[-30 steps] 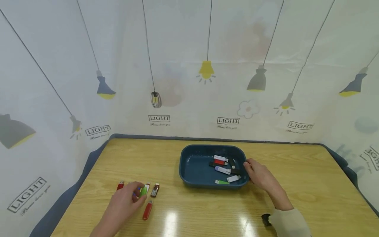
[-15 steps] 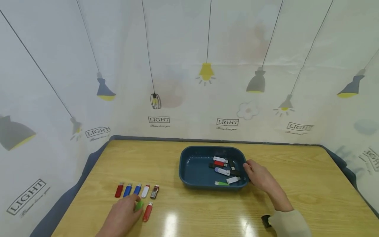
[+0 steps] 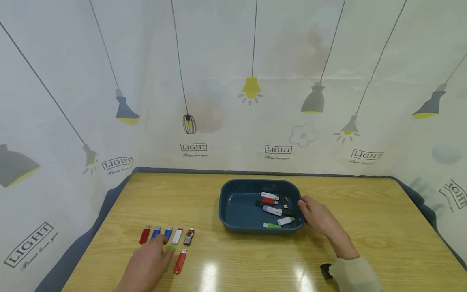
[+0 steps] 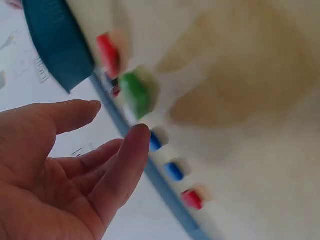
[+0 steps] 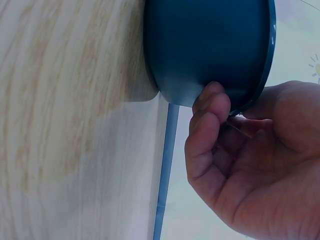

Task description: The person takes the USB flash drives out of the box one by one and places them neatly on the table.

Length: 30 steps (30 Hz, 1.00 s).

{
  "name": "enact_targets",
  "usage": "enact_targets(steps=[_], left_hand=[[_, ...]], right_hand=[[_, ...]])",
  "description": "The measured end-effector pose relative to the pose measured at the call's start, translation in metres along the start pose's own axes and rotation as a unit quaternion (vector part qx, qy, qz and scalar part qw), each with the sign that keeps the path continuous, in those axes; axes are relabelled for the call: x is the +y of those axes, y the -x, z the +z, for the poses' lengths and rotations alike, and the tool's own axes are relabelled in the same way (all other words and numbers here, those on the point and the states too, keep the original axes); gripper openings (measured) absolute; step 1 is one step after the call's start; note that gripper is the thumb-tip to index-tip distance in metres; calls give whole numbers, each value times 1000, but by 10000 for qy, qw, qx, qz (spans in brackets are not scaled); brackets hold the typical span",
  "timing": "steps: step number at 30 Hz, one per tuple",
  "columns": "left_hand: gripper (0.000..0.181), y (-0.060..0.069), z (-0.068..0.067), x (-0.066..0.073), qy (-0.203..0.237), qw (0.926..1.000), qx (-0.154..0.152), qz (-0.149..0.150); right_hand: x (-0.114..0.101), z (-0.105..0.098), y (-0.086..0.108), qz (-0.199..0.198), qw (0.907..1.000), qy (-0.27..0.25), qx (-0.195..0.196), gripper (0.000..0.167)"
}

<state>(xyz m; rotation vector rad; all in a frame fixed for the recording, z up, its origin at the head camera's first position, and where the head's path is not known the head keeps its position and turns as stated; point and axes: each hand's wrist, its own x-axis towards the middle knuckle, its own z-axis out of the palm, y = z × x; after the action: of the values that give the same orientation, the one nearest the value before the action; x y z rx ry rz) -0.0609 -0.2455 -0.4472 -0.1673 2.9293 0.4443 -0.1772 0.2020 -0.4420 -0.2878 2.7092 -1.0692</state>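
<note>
My left hand [image 3: 146, 263] hovers over the table's left part, thumb and fingers apart and holding nothing. Beside its fingertips lies a green USB stick [image 4: 135, 95], partly hidden in the head view. Behind it is a row of USB sticks: a dark red one [image 3: 144, 234], two blue ones partly covered by the hand, a white one [image 3: 177, 235] and a brown-and-silver one [image 3: 189, 236]. A red USB stick [image 3: 180, 261] lies right of the green one. My right hand [image 3: 319, 215] grips the right rim of a dark blue plastic bin [image 3: 237, 228], thumb inside and fingers outside.
Inside the bin, several USB sticks sit toward the right, among them a green one [image 3: 271, 225] and a red one [image 3: 268, 200]. The wooden table [image 3: 346, 194] ends at a printed cloth backdrop [image 3: 219, 61]. A black object [image 3: 326, 271] shows beside the right sleeve.
The left hand has brought the green USB stick from over the row toward the front, left of the red one, and let it go. The right hand stays on the bin.
</note>
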Motion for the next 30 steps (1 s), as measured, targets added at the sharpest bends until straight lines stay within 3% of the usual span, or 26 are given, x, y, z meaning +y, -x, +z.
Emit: enact_targets(steps=[3, 5, 9, 13, 19, 28, 30], left_hand=[[39, 1, -11, 6, -136, 9996, 232, 79], [36, 2, -17, 13, -143, 9983, 492, 289], [30, 1, -25, 32, 140, 9899, 975, 1022], [26, -5, -26, 55, 461, 9722, 1123, 2002], [33, -21, -21, 87, 443, 9334, 1098, 3387], [36, -48, -25, 138, 381, 8969, 804, 4332], [35, -54, -25, 149, 376, 8918, 655, 4462]], right_hand=[[1, -1, 0, -5, 10000, 13, 9, 27], [1, -1, 0, 30, 10000, 17, 15, 26], [1, -1, 1, 76, 10000, 29, 18, 25], [0, 0, -1, 82, 9999, 77, 49, 26], [-1, 2, -2, 202, 9997, 122, 42, 27], [-1, 1, -3, -34, 9984, 513, 238, 25], [-1, 0, -2, -41, 9983, 517, 249, 24]])
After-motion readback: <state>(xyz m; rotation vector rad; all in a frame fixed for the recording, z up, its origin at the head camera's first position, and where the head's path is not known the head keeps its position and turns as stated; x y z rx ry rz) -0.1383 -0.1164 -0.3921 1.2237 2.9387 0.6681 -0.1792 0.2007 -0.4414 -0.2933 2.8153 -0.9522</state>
